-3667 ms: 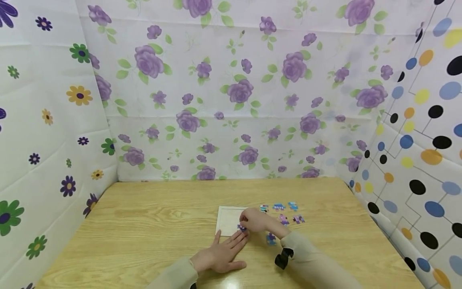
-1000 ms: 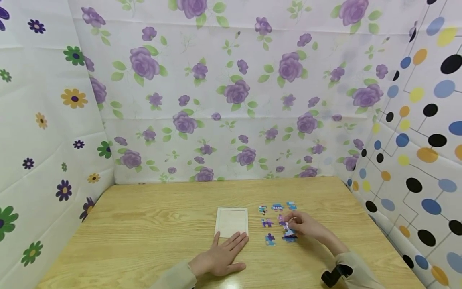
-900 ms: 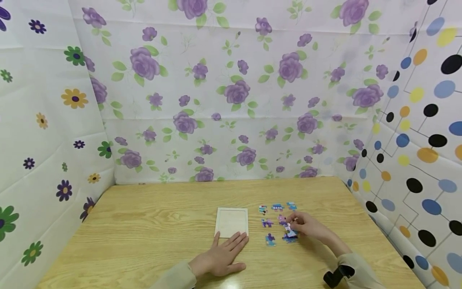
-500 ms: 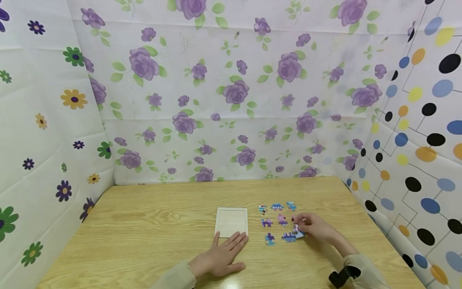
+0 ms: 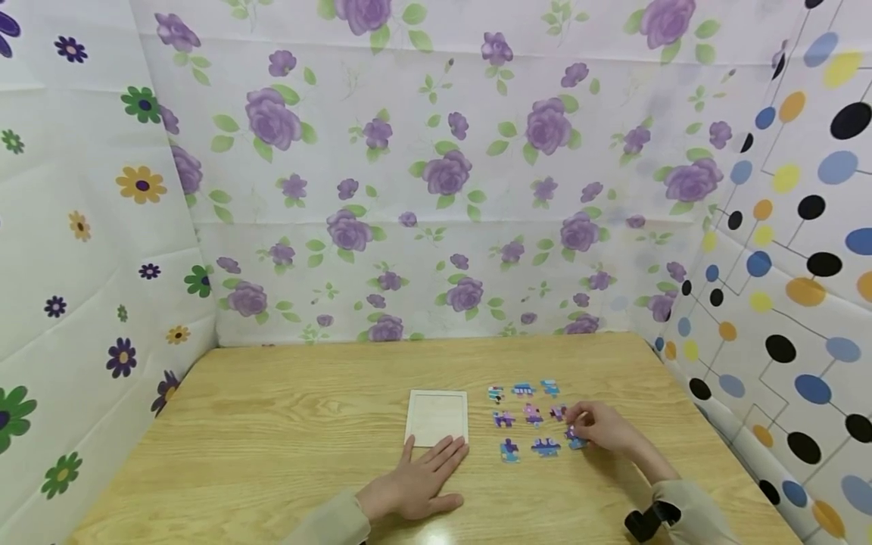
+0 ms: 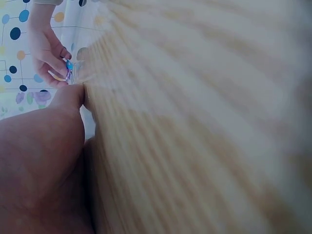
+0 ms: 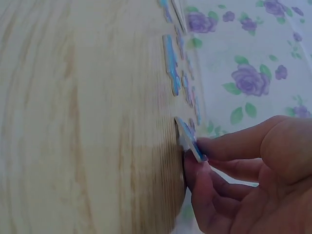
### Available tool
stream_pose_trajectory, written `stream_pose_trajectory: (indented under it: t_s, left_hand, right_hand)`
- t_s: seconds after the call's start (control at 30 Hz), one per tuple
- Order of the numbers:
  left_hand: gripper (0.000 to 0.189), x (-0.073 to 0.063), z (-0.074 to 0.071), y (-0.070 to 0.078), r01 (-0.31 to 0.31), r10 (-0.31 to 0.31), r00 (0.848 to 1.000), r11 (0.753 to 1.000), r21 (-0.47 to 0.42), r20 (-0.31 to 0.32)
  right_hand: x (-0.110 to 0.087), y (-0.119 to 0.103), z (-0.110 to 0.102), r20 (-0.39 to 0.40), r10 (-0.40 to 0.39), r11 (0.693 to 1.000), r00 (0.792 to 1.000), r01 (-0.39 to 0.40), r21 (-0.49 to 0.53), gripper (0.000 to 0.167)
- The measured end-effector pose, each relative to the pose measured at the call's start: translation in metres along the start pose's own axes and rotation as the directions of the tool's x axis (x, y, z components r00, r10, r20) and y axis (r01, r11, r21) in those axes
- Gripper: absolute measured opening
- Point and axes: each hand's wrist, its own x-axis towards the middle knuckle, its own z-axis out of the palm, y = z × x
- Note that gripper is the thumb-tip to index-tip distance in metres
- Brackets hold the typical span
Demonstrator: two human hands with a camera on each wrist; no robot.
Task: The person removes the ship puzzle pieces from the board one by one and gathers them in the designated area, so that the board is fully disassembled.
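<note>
My right hand (image 5: 606, 428) pinches a blue and purple jigsaw puzzle piece (image 5: 574, 437) between thumb and fingers. In the right wrist view that puzzle piece (image 7: 189, 138) is tilted, one edge at or near the tabletop. My left hand (image 5: 422, 482) lies flat with straight fingers, its fingertips on the near edge of a pale wooden puzzle frame (image 5: 437, 418). Several other jigsaw pieces lie apart in rows between the frame and my right hand, among them a purple-topped piece (image 5: 509, 451) and a wide blue one (image 5: 546, 447). The left wrist view shows mostly thumb and tabletop.
The pieces lie on a wood-grain table (image 5: 306, 409). Behind it hangs a white cloth with purple roses (image 5: 446, 173). Patterned cloths close off the left and right sides. A black strap device (image 5: 652, 521) sits on my right wrist.
Over the last second my right hand moves right with the pinched piece, lowering it beside the wide blue piece. Earlier the hand was at the frame. My left hand stays in place.
</note>
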Motion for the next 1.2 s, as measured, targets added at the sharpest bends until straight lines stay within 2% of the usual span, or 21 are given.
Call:
stream_pose_trajectory:
  t_s: [0.13,0.43,0.63,0.93,1.2]
  left_hand:
    - [0.074,0.002,0.005,-0.003,-0.004,0.004,1.0,1.0,-0.011,0.006]
    - [0.074,0.004,0.012,-0.007,-0.019,0.018,1.0,0.999,-0.034,-0.022]
    - [0.074,0.004,0.011,-0.006,-0.02,0.019,0.999,0.999,-0.028,-0.029]
    - [0.075,0.008,0.017,-0.011,-0.019,0.018,0.999,1.0,-0.021,-0.028]
    - [0.075,0.003,0.003,-0.003,0.019,-0.018,0.999,0.999,-0.043,0.033]
  right_hand:
    - [-0.001,-0.002,0.002,-0.074,0.038,0.996,0.997,-0.043,-0.073,0.009]
    - [-0.004,-0.011,0.004,-0.189,0.138,0.985,0.972,-0.155,-0.08,0.018]
    - [-0.002,-0.005,0.003,-0.191,0.145,0.982,0.971,-0.164,-0.092,0.017]
    - [-0.003,-0.001,0.003,-0.164,0.132,0.983,0.978,-0.15,-0.104,0.013]
    - [-0.004,-0.004,0.004,-0.173,0.175,0.98,0.969,-0.188,-0.061,0.01]
